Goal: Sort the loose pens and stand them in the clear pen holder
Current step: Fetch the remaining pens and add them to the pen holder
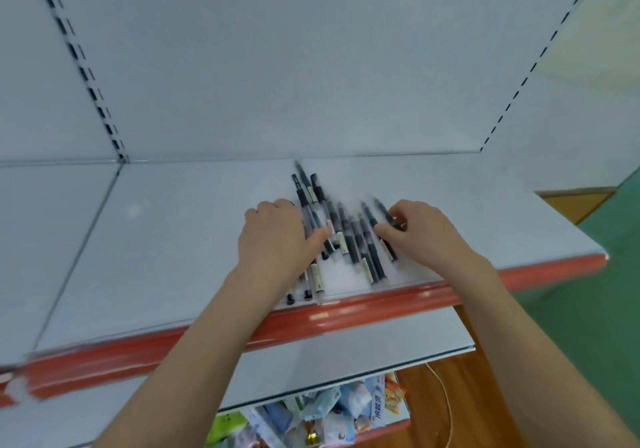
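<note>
Several loose black pens (346, 236) with pale labels lie in a fan on the grey shelf (173, 233), tips pointing toward the back panel. My left hand (273, 236) lies over the left part of the pile, fingers curled round some pens and thumb reaching across others. My right hand (419, 229) is on the right side, fingers and thumb pinching one of the rightmost pens (384, 215). The frame is blurred by motion. No clear pen holder shows in this view.
The shelf has a red front strip (346, 309) with a low clear lip. A second grey shelf (329, 361) sits below, and packets of goods (329, 413) lie under that. Slotted uprights (86, 77) run up the back panel. Green floor (606, 309) is at the right.
</note>
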### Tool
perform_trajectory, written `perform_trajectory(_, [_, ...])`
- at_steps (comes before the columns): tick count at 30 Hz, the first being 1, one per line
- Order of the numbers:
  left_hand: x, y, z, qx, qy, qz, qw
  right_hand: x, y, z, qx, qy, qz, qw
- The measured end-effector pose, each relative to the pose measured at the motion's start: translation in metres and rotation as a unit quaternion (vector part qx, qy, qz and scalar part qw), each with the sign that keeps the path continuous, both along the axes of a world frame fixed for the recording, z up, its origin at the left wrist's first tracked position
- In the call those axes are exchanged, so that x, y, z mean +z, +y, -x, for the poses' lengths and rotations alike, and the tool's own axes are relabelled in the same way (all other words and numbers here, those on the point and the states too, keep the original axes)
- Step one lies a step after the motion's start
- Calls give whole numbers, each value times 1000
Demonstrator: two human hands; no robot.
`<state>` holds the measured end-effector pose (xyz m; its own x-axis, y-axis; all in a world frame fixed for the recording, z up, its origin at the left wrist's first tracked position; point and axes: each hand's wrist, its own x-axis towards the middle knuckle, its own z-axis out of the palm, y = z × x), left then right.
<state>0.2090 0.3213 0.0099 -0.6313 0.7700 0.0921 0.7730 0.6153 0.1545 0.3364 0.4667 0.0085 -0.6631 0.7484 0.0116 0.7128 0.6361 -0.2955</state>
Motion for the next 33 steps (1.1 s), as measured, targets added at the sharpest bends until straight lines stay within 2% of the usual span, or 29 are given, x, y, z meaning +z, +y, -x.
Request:
perform_trajectory(4, [-2,19,4,20,19,31,999,6,7,4,15,-19,23,999])
perform_trajectory(7, [-2,27,7,48,-28,9,998,9,15,3,27,-21,44,998])
perform_trajectory(11, [-3,32,5,96,-120,-56,986,10,24,-1,36,26,122,992])
perform_trajectory(13, [-1,35,-1,104,-145,-69,982,9,27,-2,43,39,119,991])
perform_trajectory(16, [0,42,-7,111,-113,-62,985,9,31,-4,54,46,101,992])
perform_trajectory(22, [0,53,-10,144,-118,-56,981,4,37,-9,73,86,107,988])
perform_trajectory(27, [-3,54,-13,161,-125,-90,975,3,45,-16,76,121,121,982])
perform_trajectory(30, [4,45,2,169,-232,-170,943,6,49,-21,67,207,143,966])
perform_trajectory(33, [14,31,10,180,-347,-322,862,13,47,-19,66,287,172,940])
